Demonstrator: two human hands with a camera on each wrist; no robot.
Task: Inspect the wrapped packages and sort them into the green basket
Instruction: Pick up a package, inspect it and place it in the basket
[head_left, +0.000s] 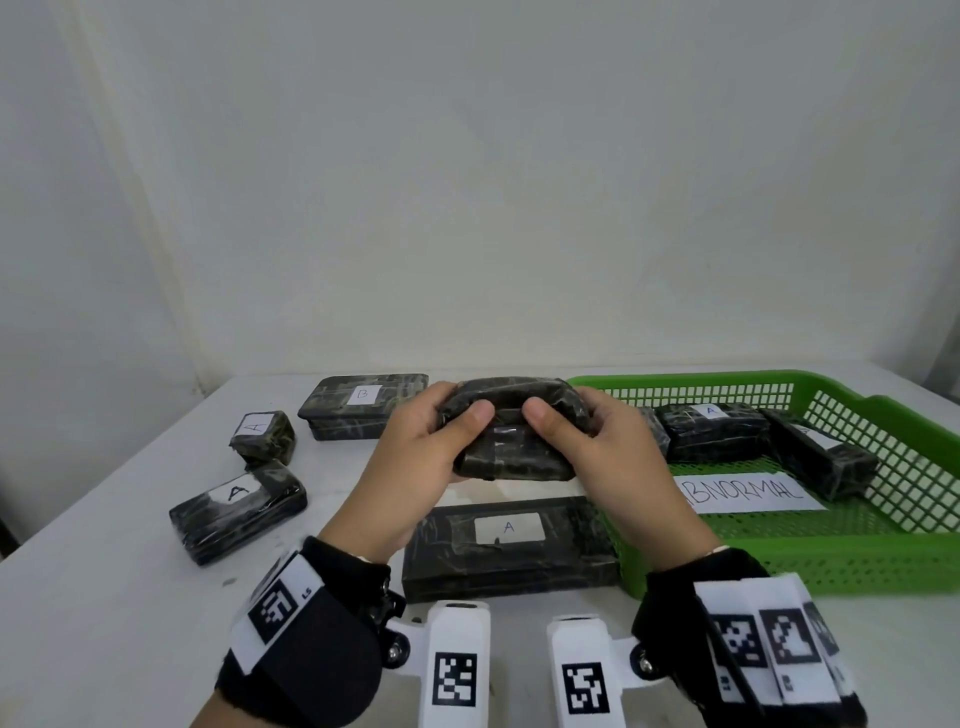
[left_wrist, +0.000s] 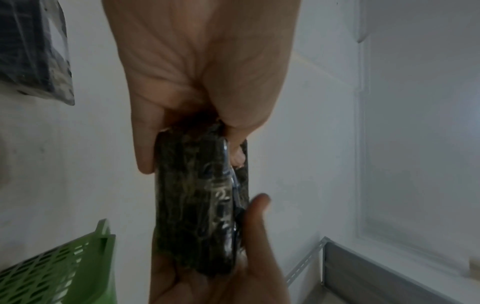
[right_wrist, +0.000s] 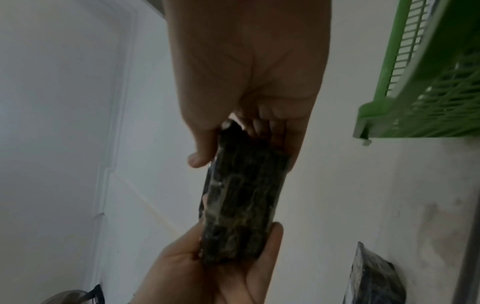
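Observation:
Both hands hold one dark wrapped package (head_left: 514, 431) above the table, its label side hidden from me. My left hand (head_left: 431, 447) grips its left end, thumb on top. My right hand (head_left: 597, 441) grips the right end the same way. The wrist views show the same package (left_wrist: 200, 205) (right_wrist: 244, 203) clamped end to end between the two palms. The green basket (head_left: 883, 551) stands at the right, with several wrapped packages and a paper reading ABNORMAL (head_left: 748, 493) inside.
On the white table (head_left: 104, 597) lie a long package labelled A (head_left: 509, 545) just below the hands, another A package (head_left: 236, 509) at the left, a small A cube (head_left: 262, 436), and a B package (head_left: 363, 408) at the back. A white wall rises behind.

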